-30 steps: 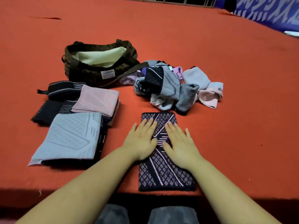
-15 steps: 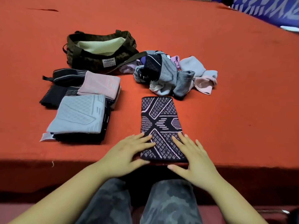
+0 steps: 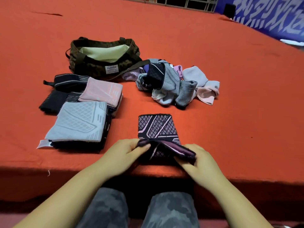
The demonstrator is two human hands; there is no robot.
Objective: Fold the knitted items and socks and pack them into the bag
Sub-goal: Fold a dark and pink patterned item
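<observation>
Both hands, flat on the dark patterned knit a moment ago, now pinching its near end off the red table: left hand, right hand. Mid-fold; bag waiting beyond.

A wide tabletop covered in orange-red felt-like cloth is filling most of the view. A blue banner with large white characters is running along its far right edge, and a dark metal railing is showing beyond its far side.
</observation>
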